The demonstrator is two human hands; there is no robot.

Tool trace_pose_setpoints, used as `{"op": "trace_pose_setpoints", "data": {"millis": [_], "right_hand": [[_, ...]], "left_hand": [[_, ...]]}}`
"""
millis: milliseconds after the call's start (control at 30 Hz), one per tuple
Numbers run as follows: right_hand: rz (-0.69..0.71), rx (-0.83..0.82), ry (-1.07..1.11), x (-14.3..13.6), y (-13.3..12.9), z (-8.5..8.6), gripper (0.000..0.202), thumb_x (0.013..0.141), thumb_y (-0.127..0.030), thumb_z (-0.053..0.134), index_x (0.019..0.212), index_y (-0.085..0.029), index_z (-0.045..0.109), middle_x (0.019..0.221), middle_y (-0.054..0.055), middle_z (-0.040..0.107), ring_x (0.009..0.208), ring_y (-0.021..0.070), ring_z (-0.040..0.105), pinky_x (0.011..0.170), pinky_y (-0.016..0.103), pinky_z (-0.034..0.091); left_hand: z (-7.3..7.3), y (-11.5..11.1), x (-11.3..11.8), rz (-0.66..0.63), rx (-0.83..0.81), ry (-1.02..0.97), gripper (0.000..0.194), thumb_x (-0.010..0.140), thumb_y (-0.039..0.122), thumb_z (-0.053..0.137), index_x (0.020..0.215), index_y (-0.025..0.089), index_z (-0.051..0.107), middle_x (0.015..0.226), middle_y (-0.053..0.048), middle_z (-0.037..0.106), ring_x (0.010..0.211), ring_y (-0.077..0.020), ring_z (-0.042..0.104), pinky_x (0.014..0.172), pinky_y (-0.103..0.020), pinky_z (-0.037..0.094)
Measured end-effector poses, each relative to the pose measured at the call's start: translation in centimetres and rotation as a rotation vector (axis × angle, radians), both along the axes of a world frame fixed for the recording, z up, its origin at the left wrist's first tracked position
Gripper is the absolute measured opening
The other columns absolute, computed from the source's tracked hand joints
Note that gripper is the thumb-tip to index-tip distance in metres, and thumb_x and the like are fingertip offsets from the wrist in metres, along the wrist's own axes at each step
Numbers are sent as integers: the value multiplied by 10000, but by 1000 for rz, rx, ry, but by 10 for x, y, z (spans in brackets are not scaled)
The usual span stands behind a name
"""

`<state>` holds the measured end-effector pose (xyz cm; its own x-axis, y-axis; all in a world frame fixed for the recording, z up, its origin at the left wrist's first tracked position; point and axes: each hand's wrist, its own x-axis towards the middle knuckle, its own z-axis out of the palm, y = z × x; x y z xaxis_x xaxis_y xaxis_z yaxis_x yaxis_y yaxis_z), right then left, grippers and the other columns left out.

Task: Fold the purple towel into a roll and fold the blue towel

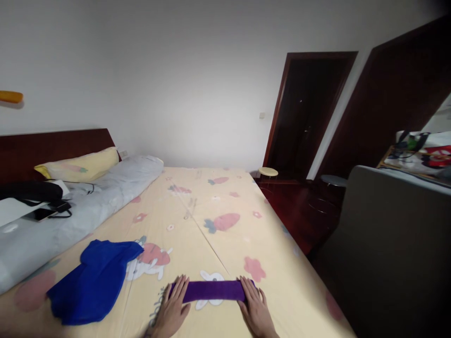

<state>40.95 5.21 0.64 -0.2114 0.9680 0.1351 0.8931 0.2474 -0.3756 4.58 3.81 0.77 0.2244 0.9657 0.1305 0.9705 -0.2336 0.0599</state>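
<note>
From the head camera, looking down the length of the bed (225, 197), a narrow purple cloth (211, 290) lies folded into a long strip near the foot end, flat on the pale yellow sheet printed with carrots and rabbits. The left hand (173, 311) rests palm down on the strip's left end, its fingers (179, 287) spread flat and open, pressing rather than gripping. The right hand (255, 310) does the same on the right end, fingers (246, 288) stretched out flat over the cloth, nothing closed around it. The stretch of purple between the two hands lies smooth and straight across the sheet. Off to the left, well apart from the strip, a crumpled blue cloth (93, 280) sprawls loosely on the sheet. Beyond it, along the left edge of the bed, a grey rolled quilt (88, 206) runs up toward a yellow pillow (81, 165) set against the dark wooden headboard (52, 145). A phone (40, 214) and a dark bag (30, 191) sit on the quilt's near end. On the right, past the bed's edge, a grey chair back (384, 234) stands close, and farther off a small round stool (268, 172) sits before a dark doorway (310, 112).
</note>
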Motion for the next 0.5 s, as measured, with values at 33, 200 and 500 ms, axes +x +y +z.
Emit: {"op": "trace_pose_setpoints", "data": {"millis": [33,200,500], "right_hand": [[-3,-19,11,1,0,0,581,931,-465,329,1484,-360,188,1559,-3,302,1444,243,257,1146,553,247],[28,-99,53,-3,6,10,651,839,-261,352,1480,-307,251,1566,34,296,1450,243,241,1132,543,239],[76,-47,86,-3,16,76,520,684,-135,439,1164,-219,621,1188,114,686,1133,282,602,1041,538,334]], "left_hand": [[-1,1,0,8,-3,6,735,861,305,422,1498,301,56,1585,8,237,1456,-221,233,1181,-472,190],[-1,9,5,8,-29,-29,678,869,287,412,1498,302,160,1573,8,286,1445,-204,264,1180,-454,211],[28,14,8,112,-182,-129,748,708,-12,386,1404,257,432,1508,7,429,1410,-159,338,1204,-400,208]]}}
